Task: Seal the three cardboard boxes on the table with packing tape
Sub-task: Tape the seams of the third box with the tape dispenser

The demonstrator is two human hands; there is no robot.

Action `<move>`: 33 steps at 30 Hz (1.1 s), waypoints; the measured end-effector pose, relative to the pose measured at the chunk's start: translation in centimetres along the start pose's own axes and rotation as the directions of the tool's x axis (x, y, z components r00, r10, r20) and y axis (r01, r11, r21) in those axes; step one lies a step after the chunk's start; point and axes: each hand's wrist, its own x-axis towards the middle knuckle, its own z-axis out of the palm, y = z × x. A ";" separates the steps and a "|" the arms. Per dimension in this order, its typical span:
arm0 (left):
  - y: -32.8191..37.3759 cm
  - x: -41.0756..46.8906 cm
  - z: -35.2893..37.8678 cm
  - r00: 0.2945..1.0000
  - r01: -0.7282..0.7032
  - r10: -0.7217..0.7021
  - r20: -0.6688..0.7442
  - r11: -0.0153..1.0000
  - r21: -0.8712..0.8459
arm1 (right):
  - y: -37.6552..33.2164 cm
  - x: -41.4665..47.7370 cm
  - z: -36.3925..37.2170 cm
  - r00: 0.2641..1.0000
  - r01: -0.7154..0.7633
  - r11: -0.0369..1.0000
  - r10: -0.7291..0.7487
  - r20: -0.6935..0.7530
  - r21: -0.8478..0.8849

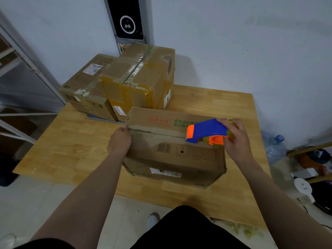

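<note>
Light wooden table, seen from its front edge, with three brown cardboard boxes.

Near cardboard box: a flat, wide carton lying at the middle of the table, close to the front edge. Its top flaps are closed and meet in a seam running left to right.

Left hand: set against the left end of that seam. The fingers bend down over the box's edge, and whether they pinch anything cannot be told.

Right hand: fingers and thumb are wrapped round a blue and orange plastic tape dispenser. Its orange nose rests on the seam near the box's right end.

Tall cardboard box: stands at the back edge just behind the near one, with yellowish and clear tape over its top seam and corners.

Low cardboard box: at the back left corner, touching the tall one and bearing white labels.

On the floor off the right edge lies a clear plastic bottle with a blue cap. A black wall panel hangs behind the boxes.
</note>
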 end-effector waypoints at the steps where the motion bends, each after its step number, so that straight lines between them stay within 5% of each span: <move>1: -0.1 0.2 0.0 1.000 0.009 -0.009 0.010 1.000 -0.018 | 0.0 0.0 0.0 1.000 0.001 1.000 -0.001 -0.005 0.010; 12: -1.4 1.4 -1.0 1.000 -0.005 0.004 -0.023 1.000 -0.005 | -1.2 0.0 0.1 0.998 -0.007 0.998 0.003 0.065 0.055; 16: -2.2 1.4 -1.4 0.958 -0.281 0.280 -0.062 0.960 0.002 | -2.4 0.2 1.0 0.991 0.068 0.998 -0.069 0.110 0.011; 21: -1.5 -1.5 0.1 0.889 -0.447 0.442 0.117 0.784 0.431 | -2.4 0.1 1.4 0.993 0.067 0.998 -0.065 0.100 -0.015; 30: 4.0 -9.1 4.0 0.676 -0.730 0.567 0.470 0.603 0.323 | -2.6 0.1 1.3 0.993 0.043 0.999 -0.040 0.114 -0.022; 33: 5.1 -10.5 4.9 0.658 -0.746 0.556 0.508 0.574 0.339 | -2.4 0.1 0.9 0.989 0.042 0.999 -0.038 0.143 -0.022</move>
